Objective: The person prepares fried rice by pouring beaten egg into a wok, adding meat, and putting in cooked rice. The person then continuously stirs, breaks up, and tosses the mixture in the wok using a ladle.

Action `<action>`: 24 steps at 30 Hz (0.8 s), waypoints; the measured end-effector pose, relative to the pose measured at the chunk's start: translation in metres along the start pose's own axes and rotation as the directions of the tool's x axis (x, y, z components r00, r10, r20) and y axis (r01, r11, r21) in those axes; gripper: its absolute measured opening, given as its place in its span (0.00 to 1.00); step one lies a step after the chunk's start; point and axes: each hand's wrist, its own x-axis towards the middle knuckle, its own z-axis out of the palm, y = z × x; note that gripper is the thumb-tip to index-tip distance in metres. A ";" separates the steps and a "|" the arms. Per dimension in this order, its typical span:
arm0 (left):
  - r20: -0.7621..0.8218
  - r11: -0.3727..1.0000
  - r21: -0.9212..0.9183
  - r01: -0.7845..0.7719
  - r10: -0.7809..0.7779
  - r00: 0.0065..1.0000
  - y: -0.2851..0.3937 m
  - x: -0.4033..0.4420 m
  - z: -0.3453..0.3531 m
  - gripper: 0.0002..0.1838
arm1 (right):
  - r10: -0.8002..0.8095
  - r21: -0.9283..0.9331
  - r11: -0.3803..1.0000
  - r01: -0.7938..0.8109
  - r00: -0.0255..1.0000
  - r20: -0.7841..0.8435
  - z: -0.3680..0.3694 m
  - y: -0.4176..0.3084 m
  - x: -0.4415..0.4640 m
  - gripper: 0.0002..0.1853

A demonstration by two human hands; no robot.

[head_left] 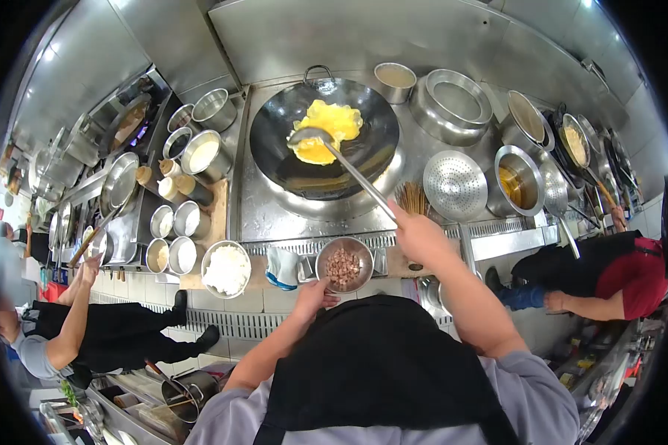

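Note:
Yellow egg (341,119) lies in a large black wok (274,141). My right hand (417,236) is closed around the handle of a long metal ladle (360,178), whose bowl rests on the egg. A metal bowl (367,262) of diced brownish-pink meat (344,268) sits at the counter's front edge. At its lower left rim is my left hand (315,297), fingers closed on the bowl. Left of it are a folded cloth (282,265) and a bowl of white rice (227,270).
Seasoning tins (188,254) and squeeze bottles (169,188) stand on the left. A perforated strainer (455,185), a pot of oil (516,185) and a bamboo brush (412,199) are right of the wok. One co-worker (59,334) stands far left, another (601,278) far right.

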 end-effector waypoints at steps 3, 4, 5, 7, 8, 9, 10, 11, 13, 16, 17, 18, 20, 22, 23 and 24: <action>-0.015 1.000 0.015 0.021 -0.021 1.000 -0.002 -0.001 -0.009 0.23 | -0.048 0.069 0.997 0.045 0.998 0.040 -0.037 0.016 -0.023 0.31; -0.006 0.999 0.025 0.029 -0.029 1.000 -0.004 -0.001 -0.014 0.24 | -0.033 0.044 0.999 0.031 0.999 0.035 -0.045 0.023 -0.026 0.31; 0.003 0.999 0.035 0.037 -0.037 0.999 -0.001 -0.004 -0.015 0.27 | -0.017 0.020 1.000 0.017 0.999 0.028 -0.049 0.026 -0.027 0.32; -0.011 0.999 0.031 0.038 -0.037 0.999 0.000 -0.011 -0.018 0.26 | 0.025 -0.020 1.000 -0.024 0.999 0.043 -0.051 0.023 -0.010 0.32; -0.019 0.999 0.029 0.040 -0.039 0.999 0.003 -0.014 -0.017 0.26 | 0.056 -0.064 0.996 -0.055 0.998 0.008 -0.045 0.016 0.003 0.32; -0.019 0.999 0.025 0.030 -0.030 0.999 0.005 -0.014 -0.018 0.26 | 0.083 -0.109 0.990 -0.086 0.996 -0.032 -0.039 0.008 0.014 0.32; -0.042 0.998 0.047 0.040 -0.038 0.998 0.006 -0.015 -0.019 0.25 | 0.108 -0.106 0.988 -0.112 0.993 -0.043 -0.033 -0.004 0.023 0.31; -0.065 0.996 0.069 0.052 -0.047 0.997 0.008 -0.017 -0.022 0.24 | 0.100 -0.110 0.988 -0.105 0.994 -0.050 -0.022 -0.007 0.029 0.31; -0.082 0.995 0.093 0.035 -0.027 0.996 0.012 -0.020 -0.027 0.23 | -0.026 -0.031 0.999 0.025 0.998 -0.057 -0.001 -0.010 0.031 0.29; -0.083 0.987 0.161 -0.023 0.036 0.996 0.011 -0.020 -0.045 0.21 | -0.057 0.051 0.997 0.057 0.998 0.001 -0.018 -0.007 -0.001 0.29; -0.069 0.977 0.204 -0.067 0.082 0.994 0.011 -0.019 -0.051 0.21 | -0.064 0.094 0.994 0.059 0.997 0.045 -0.029 -0.004 -0.012 0.28; -0.104 0.973 0.202 -0.110 0.133 0.986 0.016 -0.027 -0.050 0.20 | -0.069 0.090 0.994 0.065 0.997 0.040 -0.041 -0.001 -0.021 0.28; -0.095 0.978 0.154 -0.140 0.156 0.983 0.027 -0.034 -0.056 0.20 | 0.005 0.033 0.999 -0.007 0.997 0.076 -0.058 0.004 -0.031 0.29; -0.084 0.981 0.109 -0.158 0.168 0.982 0.035 -0.042 -0.056 0.20 | 0.034 -0.026 0.999 -0.033 0.999 0.026 -0.056 0.002 -0.016 0.29; -0.075 0.973 0.133 -0.188 0.199 0.977 0.046 -0.046 -0.050 0.21 | 0.061 -0.082 0.995 -0.063 0.998 -0.029 -0.050 0.002 -0.007 0.30; -0.067 0.963 0.154 -0.223 0.235 0.970 0.059 -0.047 -0.043 0.22 | 0.054 -0.086 0.995 -0.057 0.998 -0.032 -0.040 0.000 0.004 0.30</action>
